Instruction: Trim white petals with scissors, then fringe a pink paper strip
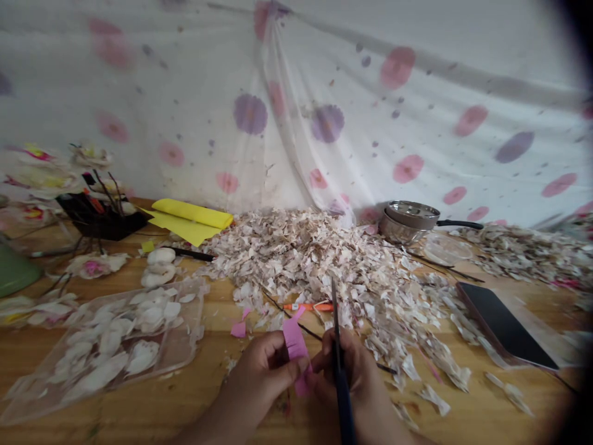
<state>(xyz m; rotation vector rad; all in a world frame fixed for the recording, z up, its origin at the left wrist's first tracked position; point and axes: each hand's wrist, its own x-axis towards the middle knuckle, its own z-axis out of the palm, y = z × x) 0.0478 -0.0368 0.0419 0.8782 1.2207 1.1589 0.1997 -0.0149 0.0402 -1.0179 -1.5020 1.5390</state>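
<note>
A pink paper strip (293, 341) with short cuts along one edge is pinched between the thumb and fingers of my left hand (266, 371). Close beside it, my right hand (359, 364) is closed around a pair of scissors (341, 389) with dark blue handles. The blades point away from me and look closed, apart from the strip's cut edge. Fingertips of the right hand are at the strip's lower end; whether they grip it I cannot tell. Pink scraps (238, 329) lie left of the strip, and an orange pen (308, 306) lies just beyond it.
A big heap of pale petal-like scraps (301, 253) fills the table's back middle. At left are a clear plastic tray (197, 321) of white petals, a yellow paper roll (194, 213) and a black holder (102, 222). A metal pot (407, 225) and a phone (504, 324) are at right.
</note>
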